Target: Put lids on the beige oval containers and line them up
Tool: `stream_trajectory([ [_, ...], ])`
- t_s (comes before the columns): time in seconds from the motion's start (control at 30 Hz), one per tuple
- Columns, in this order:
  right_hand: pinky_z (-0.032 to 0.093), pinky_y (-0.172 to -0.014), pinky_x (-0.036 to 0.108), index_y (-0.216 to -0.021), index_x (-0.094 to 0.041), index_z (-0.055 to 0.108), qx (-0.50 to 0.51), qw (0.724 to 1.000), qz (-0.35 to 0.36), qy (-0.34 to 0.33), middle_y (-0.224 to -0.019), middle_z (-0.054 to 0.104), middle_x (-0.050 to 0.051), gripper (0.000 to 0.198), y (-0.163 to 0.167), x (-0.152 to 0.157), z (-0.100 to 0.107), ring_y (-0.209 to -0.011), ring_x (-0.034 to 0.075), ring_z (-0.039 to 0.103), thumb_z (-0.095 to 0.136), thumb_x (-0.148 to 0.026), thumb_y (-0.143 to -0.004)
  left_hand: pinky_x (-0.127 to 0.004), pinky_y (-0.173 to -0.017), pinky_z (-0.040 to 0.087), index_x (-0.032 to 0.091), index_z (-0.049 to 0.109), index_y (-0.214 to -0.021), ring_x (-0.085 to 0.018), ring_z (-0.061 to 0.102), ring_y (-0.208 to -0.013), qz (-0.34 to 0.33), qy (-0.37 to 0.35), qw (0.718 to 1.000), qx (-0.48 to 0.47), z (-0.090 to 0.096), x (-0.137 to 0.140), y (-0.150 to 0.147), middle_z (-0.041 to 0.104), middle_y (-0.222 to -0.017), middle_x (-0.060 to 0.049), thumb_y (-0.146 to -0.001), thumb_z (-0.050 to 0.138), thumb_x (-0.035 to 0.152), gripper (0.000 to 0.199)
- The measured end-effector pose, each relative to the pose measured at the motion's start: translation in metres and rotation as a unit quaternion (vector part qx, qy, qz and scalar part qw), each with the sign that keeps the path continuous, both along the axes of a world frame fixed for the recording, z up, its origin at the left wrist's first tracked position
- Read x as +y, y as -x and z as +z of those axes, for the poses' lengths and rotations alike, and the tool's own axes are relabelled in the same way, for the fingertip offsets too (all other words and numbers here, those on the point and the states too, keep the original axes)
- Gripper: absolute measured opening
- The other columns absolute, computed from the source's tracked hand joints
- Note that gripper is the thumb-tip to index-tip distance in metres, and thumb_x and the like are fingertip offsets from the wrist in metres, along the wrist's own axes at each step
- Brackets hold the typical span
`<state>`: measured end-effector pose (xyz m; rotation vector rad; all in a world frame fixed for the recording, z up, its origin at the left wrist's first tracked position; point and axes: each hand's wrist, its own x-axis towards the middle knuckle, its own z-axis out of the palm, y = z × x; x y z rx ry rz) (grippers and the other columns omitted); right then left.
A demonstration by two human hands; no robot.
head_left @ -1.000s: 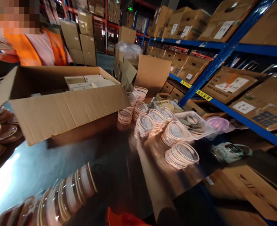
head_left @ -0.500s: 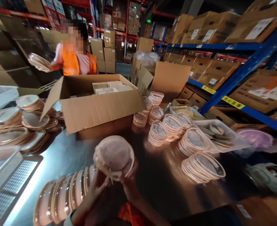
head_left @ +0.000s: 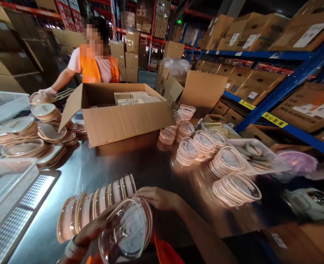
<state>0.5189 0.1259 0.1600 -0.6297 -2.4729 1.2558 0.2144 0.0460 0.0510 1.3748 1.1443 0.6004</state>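
Close to my body is a short stack of round, pale-rimmed pieces with clear, shiny faces [head_left: 133,229], tilted so that its face looks toward me. My left hand [head_left: 94,229], with a white band at the wrist, is closed on the stack's left side; its fingertips are partly hidden. Over the stack's upper edge my right hand [head_left: 158,198] curls its fingers, gripping it from above. Just beyond my left hand, a long row of similar round pieces [head_left: 96,203] stands on edge on the dark metal table [head_left: 148,161].
An open carton [head_left: 129,126] holding small boxes stands at the back. To the right are several stacks of round pieces [head_left: 229,161] and a white basket [head_left: 272,159]. More stacks [head_left: 21,126] and a white crate [head_left: 8,194] sit left. A co-worker [head_left: 96,62] stands behind the carton.
My hands have drawn down toward my body. A round piece held up before is now lower and tilted with others in a stack. The co-worker's arm has lowered to the left-hand stacks.
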Motion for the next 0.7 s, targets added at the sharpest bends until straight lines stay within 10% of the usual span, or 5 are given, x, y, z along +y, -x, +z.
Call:
stream_trajectory([
  [0.27, 0.055, -0.083, 0.03, -0.115, -0.015, 0.07, -0.129, 0.99, 0.036, -0.031, -0.111, 0.073, 0.009, 0.023, 0.005, 0.004, 0.008, -0.093, 0.02, 0.07, 0.053, -0.023, -0.102, -0.053, -0.126, 0.033, 0.022, 0.076, -0.131, -0.036, 0.057, -0.141, -0.062, 0.086, 0.988, -0.108, 0.036, -0.001, -0.015, 0.07, -0.142, -0.006, -0.058, 0.054, 0.029, 0.077],
  [0.5, 0.034, -0.057, 0.028, -0.094, -0.019, 0.074, -0.233, 0.94, 0.061, -0.242, -0.084, 0.075, 0.003, 0.021, -0.007, -0.004, -0.001, -0.065, 0.016, 0.06, 0.054, -0.014, -0.101, -0.054, -0.12, 0.041, 0.022, 0.072, -0.136, -0.035, 0.064, -0.131, -0.083, 0.13, 0.969, -0.193, 0.059, 0.004, -0.031, 0.078, -0.125, -0.005, -0.06, 0.055, 0.028, 0.078],
  [0.7, 0.02, -0.05, 0.033, -0.089, -0.015, 0.07, -0.258, 0.915, 0.048, -0.306, -0.074, 0.071, 0.006, 0.013, -0.012, -0.042, -0.041, -0.057, 0.016, 0.055, 0.058, -0.015, -0.094, -0.049, -0.112, 0.053, 0.022, 0.069, -0.141, -0.037, 0.068, -0.125, 0.102, 0.253, 0.914, -0.3, 0.031, -0.043, -0.03, 0.081, -0.116, -0.007, -0.074, 0.074, 0.044, 0.071],
])
